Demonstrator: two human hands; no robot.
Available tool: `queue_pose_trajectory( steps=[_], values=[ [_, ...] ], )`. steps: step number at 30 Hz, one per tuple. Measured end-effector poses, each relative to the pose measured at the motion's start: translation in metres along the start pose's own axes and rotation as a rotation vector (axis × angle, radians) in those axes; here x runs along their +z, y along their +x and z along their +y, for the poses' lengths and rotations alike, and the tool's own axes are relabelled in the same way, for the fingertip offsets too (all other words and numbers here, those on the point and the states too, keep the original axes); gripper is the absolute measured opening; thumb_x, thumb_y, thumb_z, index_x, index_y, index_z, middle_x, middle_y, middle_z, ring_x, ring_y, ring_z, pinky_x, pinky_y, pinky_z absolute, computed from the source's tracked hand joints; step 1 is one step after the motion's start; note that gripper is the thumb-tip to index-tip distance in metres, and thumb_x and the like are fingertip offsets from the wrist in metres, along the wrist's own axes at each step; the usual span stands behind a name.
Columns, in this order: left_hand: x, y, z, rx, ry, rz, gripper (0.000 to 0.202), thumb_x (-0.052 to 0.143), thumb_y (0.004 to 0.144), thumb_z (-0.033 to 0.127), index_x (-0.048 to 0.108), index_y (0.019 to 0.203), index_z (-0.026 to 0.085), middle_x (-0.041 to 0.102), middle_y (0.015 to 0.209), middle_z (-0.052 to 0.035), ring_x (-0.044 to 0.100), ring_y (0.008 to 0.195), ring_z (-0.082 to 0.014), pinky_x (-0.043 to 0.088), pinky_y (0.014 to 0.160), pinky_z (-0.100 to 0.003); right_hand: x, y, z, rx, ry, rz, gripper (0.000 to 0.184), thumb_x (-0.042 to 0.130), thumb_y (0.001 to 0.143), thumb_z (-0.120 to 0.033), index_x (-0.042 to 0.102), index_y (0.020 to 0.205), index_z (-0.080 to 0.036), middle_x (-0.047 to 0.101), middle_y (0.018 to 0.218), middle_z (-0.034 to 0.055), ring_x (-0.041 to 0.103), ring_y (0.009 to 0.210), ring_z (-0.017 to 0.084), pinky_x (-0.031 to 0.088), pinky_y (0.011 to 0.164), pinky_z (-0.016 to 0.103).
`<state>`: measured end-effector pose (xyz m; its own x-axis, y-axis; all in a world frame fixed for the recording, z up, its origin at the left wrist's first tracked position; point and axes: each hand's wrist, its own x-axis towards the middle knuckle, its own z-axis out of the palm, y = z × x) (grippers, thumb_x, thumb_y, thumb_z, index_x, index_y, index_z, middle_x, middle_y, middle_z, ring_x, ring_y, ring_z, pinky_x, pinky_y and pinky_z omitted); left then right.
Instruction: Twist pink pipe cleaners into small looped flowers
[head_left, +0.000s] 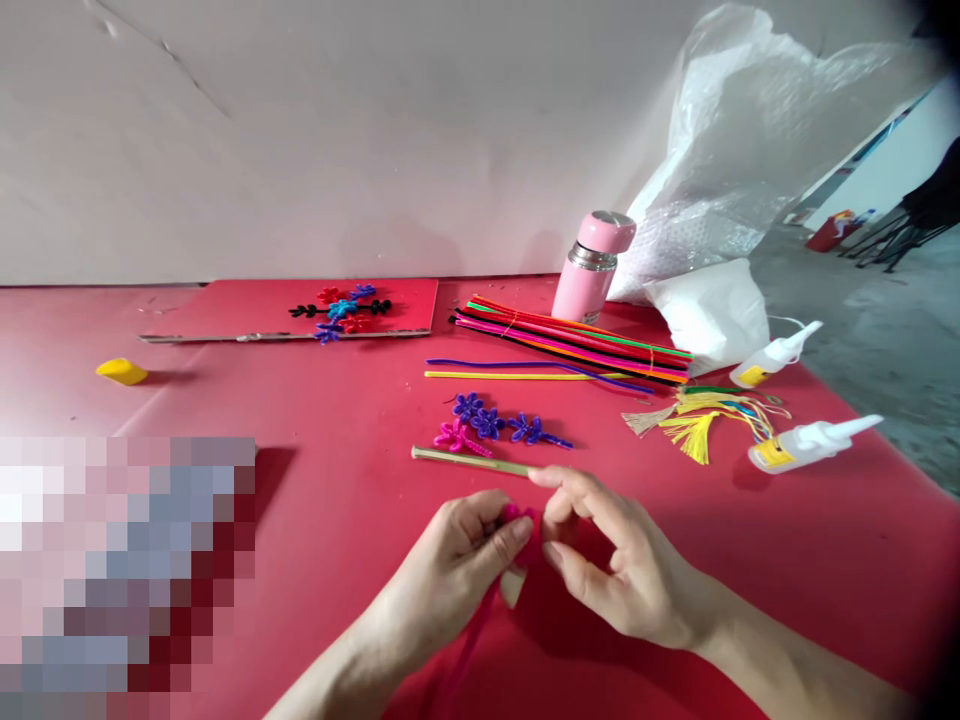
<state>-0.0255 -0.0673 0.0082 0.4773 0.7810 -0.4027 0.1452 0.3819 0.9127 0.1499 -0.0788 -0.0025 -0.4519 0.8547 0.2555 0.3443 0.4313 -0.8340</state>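
Note:
My left hand (472, 545) pinches a magenta pipe cleaner (513, 511) between thumb and fingers. Its tail hangs down toward me, blurred against the red table. Just to the right, my right hand (615, 555) has thumb and fingers apart, close to the curled part; whether a fingertip touches it I cannot tell. Beyond the hands lies a slim greenish-tan stick (469, 460), its right end by my right index finger. Behind it are a pink pipe-cleaner flower (454, 435) and several purple pipe-cleaner flowers (487, 422).
A bundle of coloured pipe cleaners (570, 340) lies before a pink flask (589, 270). At right are two glue bottles (795, 447) and yellow tassels (694, 432). A red board (247, 305) with pipe-cleaner flowers and a yellow cap (122, 371) are at left. Bubble wrap (697, 200) stands behind.

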Motion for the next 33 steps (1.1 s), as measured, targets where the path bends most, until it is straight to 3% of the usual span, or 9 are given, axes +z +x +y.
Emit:
queue_pose_trajectory(
  steps=[8, 13, 20, 33],
  values=[
    [0.004, 0.002, -0.009, -0.064, -0.315, 0.042, 0.025, 0.055, 0.078, 0.038, 0.053, 0.068, 0.015, 0.055, 0.048, 0.0013, 0.037, 0.040, -0.0047, 0.026, 0.042, -0.017, 0.005, -0.005, 0.008, -0.157, -0.087, 0.194, 0.055, 0.057, 0.078, -0.011, 0.032, 0.126, -0.022, 0.063, 0.087, 0.0037, 0.060, 0.082, 0.016, 0.049, 0.081, 0.033],
    [0.003, 0.000, -0.008, -0.038, -0.312, -0.021, 0.023, 0.053, 0.080, 0.035, 0.056, 0.070, 0.014, 0.061, 0.053, -0.0010, 0.040, 0.042, -0.0047, 0.032, 0.045, -0.017, 0.007, -0.004, 0.008, -0.196, -0.085, 0.253, 0.061, 0.058, 0.076, -0.007, 0.031, 0.128, -0.023, 0.064, 0.084, 0.0010, 0.062, 0.080, 0.015, 0.046, 0.089, 0.038],
    [0.003, 0.000, -0.005, 0.014, -0.253, -0.082, 0.021, 0.051, 0.082, 0.030, 0.060, 0.071, 0.014, 0.064, 0.059, -0.0022, 0.043, 0.046, -0.0073, 0.035, 0.050, -0.020, 0.006, -0.004, 0.009, -0.233, -0.128, 0.265, 0.064, 0.058, 0.074, -0.004, 0.031, 0.128, -0.023, 0.064, 0.080, -0.0003, 0.062, 0.076, 0.014, 0.050, 0.081, 0.032],
    [0.006, -0.001, -0.005, 0.091, -0.102, 0.061, 0.026, 0.050, 0.081, 0.036, 0.053, 0.068, 0.014, 0.055, 0.057, -0.0001, 0.043, 0.053, -0.0086, 0.032, 0.051, -0.021, 0.006, -0.004, 0.012, -0.190, -0.177, 0.267, 0.058, 0.056, 0.077, -0.009, 0.032, 0.128, -0.021, 0.063, 0.088, 0.0039, 0.061, 0.083, 0.017, 0.050, 0.081, 0.036]
  ],
)
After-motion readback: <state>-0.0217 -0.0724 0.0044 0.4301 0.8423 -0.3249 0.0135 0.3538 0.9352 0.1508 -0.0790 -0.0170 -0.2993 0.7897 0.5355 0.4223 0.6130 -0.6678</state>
